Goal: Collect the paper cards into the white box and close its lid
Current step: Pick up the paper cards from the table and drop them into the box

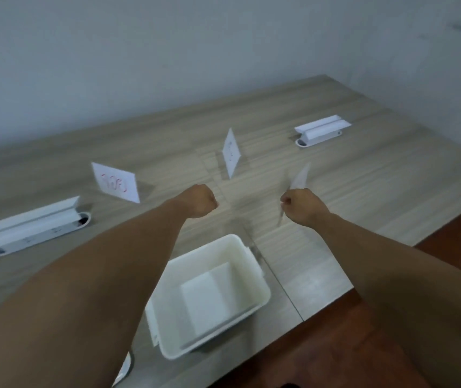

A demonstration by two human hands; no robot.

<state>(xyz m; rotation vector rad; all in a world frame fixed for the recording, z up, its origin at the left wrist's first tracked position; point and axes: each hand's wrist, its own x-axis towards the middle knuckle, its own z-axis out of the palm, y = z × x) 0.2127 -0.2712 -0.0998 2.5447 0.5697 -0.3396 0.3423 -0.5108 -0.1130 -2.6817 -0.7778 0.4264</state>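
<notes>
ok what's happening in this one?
A person is gathering paper cards off a wooden table. The right hand pinches a blurred card; the left hand is a closed fist, apparently empty. Two more cards, one with red writing and one further back, stand upright. The white box sits open.

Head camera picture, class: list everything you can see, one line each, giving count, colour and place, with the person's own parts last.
Open white plastic box: one, white, near table edge, centre; white sheet inside.
Standing white paper card with red writing: one, left of centre.
Standing white paper card, faint mark: one, centre, farther back.
Blurred white paper card: one, in the right hand.
White folded paper stands on cable ports: two, far left and far right.
Light wood-grain table: one.
Left hand: fisted, seemingly empty, above table.
Right hand: closed on blurred card.
</notes>
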